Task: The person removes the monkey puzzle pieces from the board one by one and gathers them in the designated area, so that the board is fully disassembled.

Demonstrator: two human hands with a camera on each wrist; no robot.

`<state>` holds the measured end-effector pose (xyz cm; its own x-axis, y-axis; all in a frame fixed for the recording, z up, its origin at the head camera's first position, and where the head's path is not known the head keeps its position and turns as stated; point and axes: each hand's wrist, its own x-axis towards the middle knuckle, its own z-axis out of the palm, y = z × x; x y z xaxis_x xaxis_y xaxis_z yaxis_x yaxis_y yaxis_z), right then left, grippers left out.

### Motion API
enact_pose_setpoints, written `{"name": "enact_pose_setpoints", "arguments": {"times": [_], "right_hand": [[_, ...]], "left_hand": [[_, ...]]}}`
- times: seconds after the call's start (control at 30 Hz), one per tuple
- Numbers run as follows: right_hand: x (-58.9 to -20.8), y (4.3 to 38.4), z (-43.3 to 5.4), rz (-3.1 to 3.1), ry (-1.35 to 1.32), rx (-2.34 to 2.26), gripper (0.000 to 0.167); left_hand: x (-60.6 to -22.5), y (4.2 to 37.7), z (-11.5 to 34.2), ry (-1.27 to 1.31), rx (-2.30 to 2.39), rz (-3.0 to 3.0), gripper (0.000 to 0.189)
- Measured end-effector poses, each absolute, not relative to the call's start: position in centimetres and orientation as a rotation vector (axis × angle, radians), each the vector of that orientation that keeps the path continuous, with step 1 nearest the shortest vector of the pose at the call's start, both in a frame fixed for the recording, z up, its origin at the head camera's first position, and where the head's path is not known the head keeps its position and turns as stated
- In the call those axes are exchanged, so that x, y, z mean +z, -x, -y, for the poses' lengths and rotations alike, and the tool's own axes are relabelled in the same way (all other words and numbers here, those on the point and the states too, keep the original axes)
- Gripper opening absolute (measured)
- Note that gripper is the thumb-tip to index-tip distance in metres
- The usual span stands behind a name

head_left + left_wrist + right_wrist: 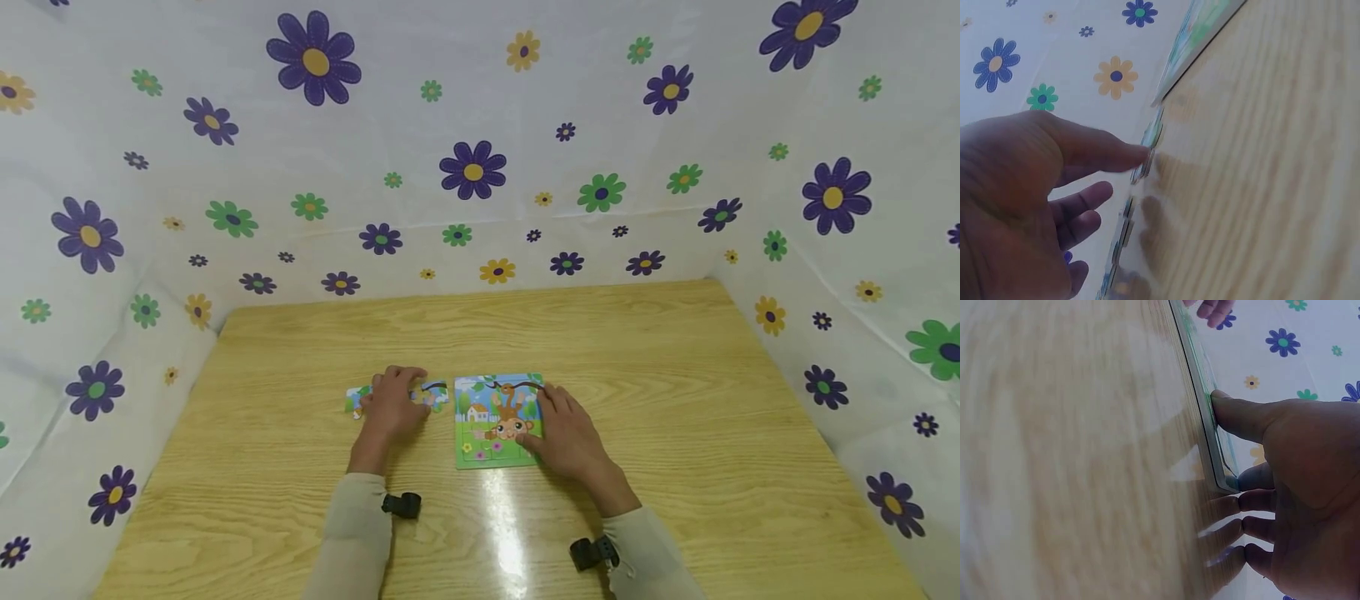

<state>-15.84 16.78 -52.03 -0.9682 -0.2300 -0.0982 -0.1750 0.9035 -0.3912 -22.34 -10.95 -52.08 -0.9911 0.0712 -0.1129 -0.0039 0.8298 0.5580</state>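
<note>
A square jigsaw puzzle [483, 400] with a monkey picture lies flat on the table in its green-bordered tray. My right hand [573, 433] holds its right side, thumb over the picture and fingers along the edge; in the right wrist view the thumb [1244, 419] presses on top. Left of the tray, my left hand [393, 404] pinches a loose puzzle piece [441, 393] between bent thumb and index finger. The left wrist view shows the thumb [1107, 150] touching that piece, other fingers raised. Another loose piece [352, 402] lies partly hidden behind this hand.
The wooden table [300, 358] extends around the puzzle. White cloth walls [390, 117] with printed flowers enclose its back and sides. A black strap-on camera [405, 505] sits at the left wrist and another [588, 553] at the right.
</note>
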Motion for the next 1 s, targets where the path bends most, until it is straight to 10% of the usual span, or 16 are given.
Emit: {"name": "enact_pose_setpoints", "arguments": {"times": [1.0], "right_hand": [[-52.1,15.9,-15.8,-3.042,0.318,-0.648,0.063]], "left_hand": [[-52.0,19.4,7.4,-0.471,0.753,-2.814,0.043]]}}
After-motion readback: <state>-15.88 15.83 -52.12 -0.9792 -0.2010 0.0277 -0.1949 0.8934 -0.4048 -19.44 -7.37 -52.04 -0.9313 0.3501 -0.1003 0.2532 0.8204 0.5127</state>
